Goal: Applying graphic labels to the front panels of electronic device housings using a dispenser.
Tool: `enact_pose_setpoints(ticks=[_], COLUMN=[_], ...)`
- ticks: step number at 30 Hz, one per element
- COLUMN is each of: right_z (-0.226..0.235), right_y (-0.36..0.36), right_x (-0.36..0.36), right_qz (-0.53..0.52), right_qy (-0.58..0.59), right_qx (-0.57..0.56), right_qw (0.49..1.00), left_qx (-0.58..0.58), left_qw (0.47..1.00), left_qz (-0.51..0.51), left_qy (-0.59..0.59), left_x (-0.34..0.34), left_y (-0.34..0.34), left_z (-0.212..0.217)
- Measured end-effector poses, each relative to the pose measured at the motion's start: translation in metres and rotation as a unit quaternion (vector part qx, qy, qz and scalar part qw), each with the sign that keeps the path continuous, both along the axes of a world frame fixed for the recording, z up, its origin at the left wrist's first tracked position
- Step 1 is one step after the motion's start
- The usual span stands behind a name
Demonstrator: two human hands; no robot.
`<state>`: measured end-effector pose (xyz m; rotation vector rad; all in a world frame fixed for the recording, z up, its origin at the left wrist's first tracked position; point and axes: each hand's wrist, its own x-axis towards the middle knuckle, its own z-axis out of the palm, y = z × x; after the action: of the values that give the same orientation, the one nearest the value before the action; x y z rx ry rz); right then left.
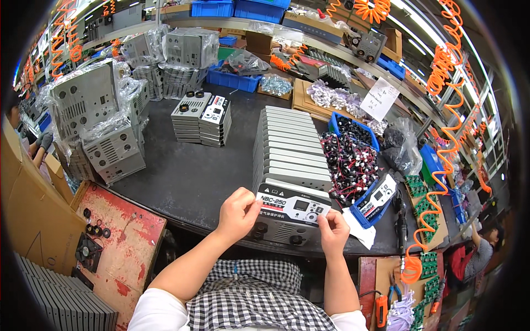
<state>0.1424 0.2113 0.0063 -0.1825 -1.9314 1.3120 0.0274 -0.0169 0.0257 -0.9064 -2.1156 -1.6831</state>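
Observation:
A black-and-white printed label [291,205] lies across the upper part of the nearest grey metal panel [276,233]. At its left end my left hand [238,214] is closed, thumb and finger pinching the edge. My right hand [333,230] pinches the label's right end near the printed dial. Below the label, the panel shows round holes and slots. Behind it stands a long row of similar grey panels [292,140], leaning one against another. Right of the row lies a stack of the same printed labels [377,199] on a blue holder.
Short stacks of finished-looking panels [201,118] sit left of the row. Plastic-wrapped panels [91,105] pile up at far left. Wired black parts [350,165] heap on the right, beside a black screwdriver [401,220] on an orange coiled hose [436,220]. A red worn board [121,237] is at lower left.

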Motion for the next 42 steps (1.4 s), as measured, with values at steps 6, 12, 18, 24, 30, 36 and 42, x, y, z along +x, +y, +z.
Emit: enact_pose_setpoints(ticks=[6,12,18,24,30,36,42], right_z=[0.004,0.014,0.019,0.028,0.027,0.038,0.023], right_y=[-0.003,-0.008,-0.009,-0.009,-0.021,-0.064,-0.047], right_x=[-0.001,-0.002,-0.002,-0.007,0.013,0.03,0.001], right_qz=[-0.012,-0.019,-0.037,-0.05,-0.036,0.076,-0.015], right_qy=[0.002,-0.012,-0.03,-0.046,0.083,0.12,0.068], right_qx=[0.0,0.013,0.048,0.111,0.245,0.228,0.202], right_qw=[1.0,1.0,0.998,0.991,0.965,0.963,0.977], left_qx=[-0.001,0.01,0.007,0.032,0.121,0.137,0.156], left_qw=[0.999,0.998,0.998,0.997,0.969,0.988,0.95], left_qz=[0.03,0.039,0.035,0.037,-0.058,0.028,0.096], left_qy=[0.022,0.041,0.05,0.053,-0.205,-0.073,-0.253], left_x=[0.001,0.002,0.001,-0.007,0.017,0.049,-0.025], left_y=[0.005,0.008,0.011,0.01,-0.001,-0.043,-0.117], left_z=[0.001,0.003,0.002,-0.009,-0.039,-0.027,-0.008])
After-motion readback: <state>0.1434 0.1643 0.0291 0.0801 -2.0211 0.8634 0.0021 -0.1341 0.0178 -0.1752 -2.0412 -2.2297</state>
